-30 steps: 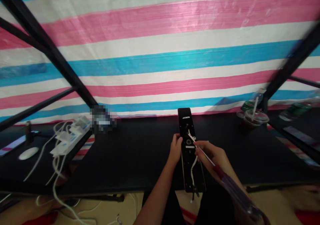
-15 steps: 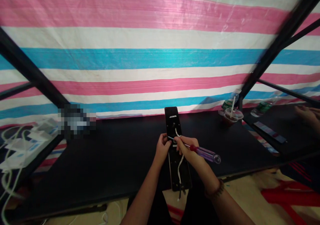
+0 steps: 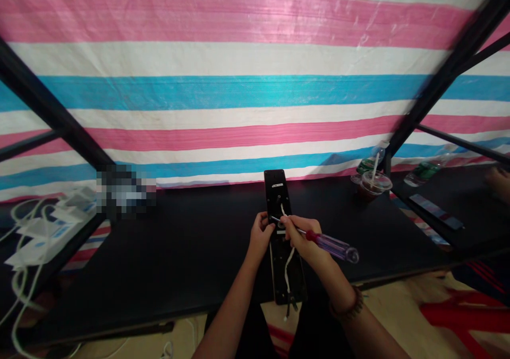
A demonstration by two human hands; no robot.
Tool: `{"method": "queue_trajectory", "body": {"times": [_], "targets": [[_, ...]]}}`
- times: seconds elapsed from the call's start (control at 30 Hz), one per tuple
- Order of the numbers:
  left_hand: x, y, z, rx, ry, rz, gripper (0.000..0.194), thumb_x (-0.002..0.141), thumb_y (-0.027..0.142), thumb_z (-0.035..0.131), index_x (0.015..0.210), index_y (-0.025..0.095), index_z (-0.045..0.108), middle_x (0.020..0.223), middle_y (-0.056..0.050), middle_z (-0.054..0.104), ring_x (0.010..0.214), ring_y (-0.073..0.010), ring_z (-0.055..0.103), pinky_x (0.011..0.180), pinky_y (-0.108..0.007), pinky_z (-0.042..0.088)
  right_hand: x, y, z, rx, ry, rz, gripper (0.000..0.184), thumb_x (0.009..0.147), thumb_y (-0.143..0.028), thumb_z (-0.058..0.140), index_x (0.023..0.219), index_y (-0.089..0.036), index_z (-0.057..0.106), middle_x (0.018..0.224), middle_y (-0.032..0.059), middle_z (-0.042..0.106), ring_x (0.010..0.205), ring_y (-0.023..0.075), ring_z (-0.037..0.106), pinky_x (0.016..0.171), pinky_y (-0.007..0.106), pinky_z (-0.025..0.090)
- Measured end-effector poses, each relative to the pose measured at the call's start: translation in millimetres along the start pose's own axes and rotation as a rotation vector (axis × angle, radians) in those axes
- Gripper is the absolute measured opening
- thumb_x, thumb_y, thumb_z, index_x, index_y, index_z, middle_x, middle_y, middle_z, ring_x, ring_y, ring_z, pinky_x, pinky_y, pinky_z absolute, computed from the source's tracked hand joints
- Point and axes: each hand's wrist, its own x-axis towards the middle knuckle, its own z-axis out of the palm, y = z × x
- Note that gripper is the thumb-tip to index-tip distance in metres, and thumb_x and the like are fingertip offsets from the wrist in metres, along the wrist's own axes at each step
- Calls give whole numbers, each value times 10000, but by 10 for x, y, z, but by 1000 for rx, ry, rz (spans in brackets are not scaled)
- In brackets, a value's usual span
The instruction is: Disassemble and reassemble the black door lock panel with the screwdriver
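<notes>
A long black panel (image 3: 275, 186) with screw holes, a small white label and a round fitting lies at the front of the table, its lower end past the edge toward my lap. A white cable (image 3: 287, 274) runs down it to dark plugs. My left hand (image 3: 260, 237) pinches the panel's left edge near its middle. In my right hand (image 3: 305, 234) is a screwdriver (image 3: 332, 246) with a clear purple and red handle, gripped by its shaft. It lies nearly level across the panel, tip close to my left fingers. What the tip touches is too small to tell.
A lidded cup with a straw (image 3: 373, 185) and a bottle (image 3: 364, 165) stand at the back right. Another bottle (image 3: 426, 173) and a phone (image 3: 436, 211) lie on the right-hand table, near another person's hand (image 3: 498, 182). White power strips with cables (image 3: 51, 226) are at left.
The view has swung right. My right hand has turned the screwdriver from a slant toward the panel's upper part to nearly level across its middle. My left hand still holds the panel's edge.
</notes>
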Motion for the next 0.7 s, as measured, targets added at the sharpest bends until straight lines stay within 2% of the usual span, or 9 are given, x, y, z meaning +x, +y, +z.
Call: {"method": "queue_trajectory", "body": {"times": [0.1,0.2,0.4,0.53,0.7], "targets": [[1,3,11,1,26,31,356,690,275,715,1017,191,602,936,-41,747,902,-218,710,823,-325,529,-25,5,-22,95,54,55,501,972,-533,493,602,-209,588,511,-14,559,432,104,516,442,218,371],[-5,16,23,2,35,46,384,689,272,722,1044,192,599,996,-56,749,985,-234,705,887,-346,522,-23,45,-2,141,43,66,511,963,-553,498,593,-209,573,520,-15,570,427,99,517,455,214,384],[-28,36,29,15,20,24,389,711,308,724,1063,204,593,883,-27,743,872,-224,719,805,-334,536,43,60,64,21,27,36,518,980,-520,470,558,-222,508,479,-23,517,436,109,495,465,226,358],[-32,31,27,21,19,11,401,723,343,729,1071,206,586,790,3,708,773,-208,704,763,-329,536,113,-45,1,-119,-69,-78,457,1003,-439,464,614,-214,546,564,-10,573,514,119,533,508,226,361],[-24,31,24,37,41,31,394,716,339,750,1054,209,595,793,10,697,815,-216,697,772,-320,533,272,-189,-115,-262,-241,-211,439,1021,-351,468,620,-206,572,584,-18,572,531,113,509,538,229,348]]}}
